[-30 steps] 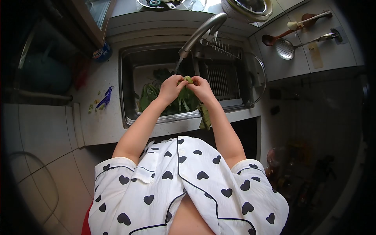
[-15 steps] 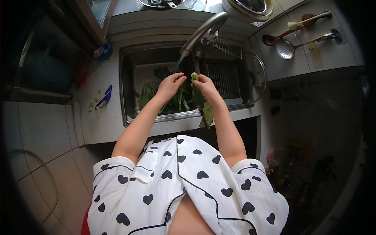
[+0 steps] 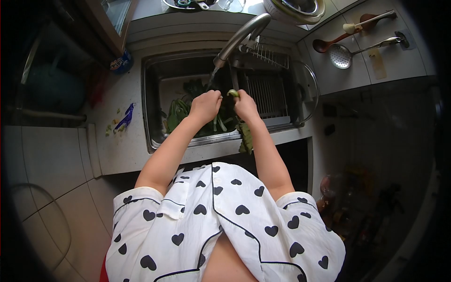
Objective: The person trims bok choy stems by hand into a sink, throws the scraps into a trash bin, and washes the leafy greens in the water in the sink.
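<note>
Fingers [image 3: 242, 96] of the right hand [image 3: 245, 108] pinch a stem [image 3: 233, 93], upper centre; the left hand [image 3: 205, 106] is curled closed, contents unclear.

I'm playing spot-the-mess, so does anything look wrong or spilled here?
Yes, a little: small scraps lie on the counter by the purple object, outside the sink. The right hand's leafy stalk also droops past the sink's front edge. I can't see anything clearly broken.
</note>
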Tool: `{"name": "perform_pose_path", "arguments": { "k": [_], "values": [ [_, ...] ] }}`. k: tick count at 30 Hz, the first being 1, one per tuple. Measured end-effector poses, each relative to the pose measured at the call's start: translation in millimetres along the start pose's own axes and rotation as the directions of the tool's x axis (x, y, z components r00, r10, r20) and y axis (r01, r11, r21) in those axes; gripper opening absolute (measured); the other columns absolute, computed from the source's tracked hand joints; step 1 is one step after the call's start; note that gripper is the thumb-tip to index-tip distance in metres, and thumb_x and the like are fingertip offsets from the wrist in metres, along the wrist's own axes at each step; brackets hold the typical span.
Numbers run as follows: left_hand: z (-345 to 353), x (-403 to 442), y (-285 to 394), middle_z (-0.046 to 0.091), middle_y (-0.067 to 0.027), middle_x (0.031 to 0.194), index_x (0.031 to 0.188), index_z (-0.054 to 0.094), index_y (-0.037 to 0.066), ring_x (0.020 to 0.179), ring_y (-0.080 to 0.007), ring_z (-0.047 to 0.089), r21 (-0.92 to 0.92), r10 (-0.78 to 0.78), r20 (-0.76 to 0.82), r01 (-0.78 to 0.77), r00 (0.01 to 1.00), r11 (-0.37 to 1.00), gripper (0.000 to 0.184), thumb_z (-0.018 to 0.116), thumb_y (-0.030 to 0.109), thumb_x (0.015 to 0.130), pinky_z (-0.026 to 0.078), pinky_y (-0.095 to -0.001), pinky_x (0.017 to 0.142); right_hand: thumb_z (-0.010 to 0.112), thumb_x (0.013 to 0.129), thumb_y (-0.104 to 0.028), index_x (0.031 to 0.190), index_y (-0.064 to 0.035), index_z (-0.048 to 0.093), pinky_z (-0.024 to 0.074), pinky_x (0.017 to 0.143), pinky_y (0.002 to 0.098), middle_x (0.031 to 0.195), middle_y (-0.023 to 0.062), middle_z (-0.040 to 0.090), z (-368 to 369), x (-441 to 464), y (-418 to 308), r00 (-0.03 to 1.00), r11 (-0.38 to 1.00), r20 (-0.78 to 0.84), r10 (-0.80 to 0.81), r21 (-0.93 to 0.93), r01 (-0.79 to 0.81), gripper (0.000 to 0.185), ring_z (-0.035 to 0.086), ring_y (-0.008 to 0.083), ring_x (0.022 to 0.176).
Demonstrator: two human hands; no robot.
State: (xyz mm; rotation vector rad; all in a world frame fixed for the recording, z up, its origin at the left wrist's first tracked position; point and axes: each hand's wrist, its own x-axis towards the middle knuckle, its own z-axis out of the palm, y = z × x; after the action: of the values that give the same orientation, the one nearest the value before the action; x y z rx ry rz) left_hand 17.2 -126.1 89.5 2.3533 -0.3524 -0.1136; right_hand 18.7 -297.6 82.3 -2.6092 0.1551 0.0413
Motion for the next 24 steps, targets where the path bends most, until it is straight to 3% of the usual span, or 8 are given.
{"name": "perform_pose_path", "arguments": {
  "k": [4, 6, 8, 11, 14, 17, 20, 24],
  "values": [
    [-2, 6, -5, 0.062, -0.0119, 0.089, 0.108, 0.058, 0.008, 0.08, -0.0272, 0.06, -0.303, -0.122, 0.029, 0.125, 0.992, 0.945, 0.028, 0.057, 0.025, 0.086, 0.046, -0.0344, 0.074, 0.055, 0.085, -0.018, 0.092, 0.0001, 0.058, 0.0445, 0.065, 0.0291, 0.079, 0.0072, 0.06, -21, 3, -5, 0.893, 0.847, 0.43, 0.135, 0.417, -0.329, 0.019, 0.056, 0.016, 0.07],
    [-1, 8, -2, 0.063, -0.0091, 0.091, 0.109, 0.058, 0.005, 0.083, -0.021, 0.061, -0.633, -0.096, 0.16, 0.177, 0.982, 0.754, 0.03, 0.059, 0.023, 0.086, 0.046, -0.0319, 0.077, 0.052, 0.089, -0.016, 0.097, -0.0008, 0.06, 0.0435, 0.069, 0.0251, 0.081, 0.0024, 0.058, -21, 1, -1, 0.82, 0.556, 0.566, -0.082, 0.709, -0.434, 0.019, 0.054, 0.0124, 0.072],
    [-4, 9, 0, 0.064, -0.0062, 0.092, 0.11, 0.058, 0.001, 0.087, -0.0148, 0.061, -0.855, -0.025, 0.269, 0.251, 0.963, 0.453, 0.032, 0.061, 0.022, 0.086, 0.047, -0.0294, 0.08, 0.05, 0.09, -0.014, 0.1, -0.0021, 0.059, 0.0448, 0.07, 0.0259, 0.083, 0.0036, 0.059, -34, -3, -17, 0.722, 0.338, 0.689, -0.064, 0.696, -0.634, 0.017, 0.054, 0.0125, 0.071],
    [-22, 5, 8, 0.063, 0.001, 0.089, 0.104, 0.061, 0.0, 0.082, -0.0081, 0.058, -0.825, -0.067, 0.326, 0.319, 0.943, 0.467, 0.028, 0.061, 0.022, 0.086, 0.042, -0.026, 0.08, 0.05, 0.089, -0.013, 0.105, -0.0011, 0.056, 0.0466, 0.071, 0.0266, 0.085, 0.004, 0.06, -40, 1, -15, 0.609, 0.258, 0.768, -0.197, 0.64, -0.724, 0.021, 0.056, 0.0127, 0.074],
    [-2, 9, -8, 0.064, -0.0002, 0.083, 0.098, 0.063, 0.002, 0.08, -0.0093, 0.06, -0.78, -0.089, 0.277, 0.278, 0.957, 0.56, 0.025, 0.062, 0.023, 0.085, 0.044, -0.0272, 0.074, 0.052, 0.087, -0.014, 0.101, 0.0001, 0.059, 0.0463, 0.071, 0.0269, 0.084, 0.0033, 0.061, -49, -6, -33, 0.715, 0.418, 0.694, -0.085, 0.677, -0.606, 0.021, 0.057, 0.0135, 0.076],
    [-9, 5, 2, 0.064, -0.0081, 0.076, 0.094, 0.063, 0.004, 0.073, -0.0181, 0.062, -0.523, -0.137, 0.19, 0.219, 0.972, 0.824, 0.025, 0.061, 0.026, 0.083, 0.046, -0.0316, 0.065, 0.055, 0.084, -0.016, 0.093, 0.0028, 0.062, 0.0459, 0.07, 0.0275, 0.083, 0.0035, 0.063, -38, -4, -30, 0.843, 0.822, 0.529, -0.098, 0.521, -0.231, 0.022, 0.06, 0.0141, 0.078],
    [-13, 5, 6, 0.065, -0.012, 0.085, 0.092, 0.062, 0.005, 0.083, -0.0275, 0.063, -0.189, -0.114, 0.161, 0.144, 0.98, 0.971, 0.025, 0.054, 0.028, 0.085, 0.048, -0.038, 0.072, 0.06, 0.08, -0.017, 0.09, 0.0003, 0.063, 0.0457, 0.068, 0.0311, 0.079, 0.007, 0.065, -20, 3, -14, 0.87, 0.826, 0.466, -0.16, 0.546, -0.141, 0.02, 0.061, 0.0186, 0.076],
    [-10, 6, 9, 0.062, -0.014, 0.086, 0.088, 0.058, 0.005, 0.084, -0.0337, 0.059, -0.085, -0.078, 0.153, 0.092, 0.985, 0.992, 0.024, 0.052, 0.028, 0.085, 0.046, -0.0437, 0.071, 0.058, 0.08, -0.017, 0.093, -0.0061, 0.062, 0.0465, 0.068, 0.0387, 0.081, 0.0136, 0.064, -11, 5, -9, 0.951, 0.976, 0.304, -0.063, 0.217, -0.005, 0.018, 0.062, 0.0301, 0.08]
  ]
}}
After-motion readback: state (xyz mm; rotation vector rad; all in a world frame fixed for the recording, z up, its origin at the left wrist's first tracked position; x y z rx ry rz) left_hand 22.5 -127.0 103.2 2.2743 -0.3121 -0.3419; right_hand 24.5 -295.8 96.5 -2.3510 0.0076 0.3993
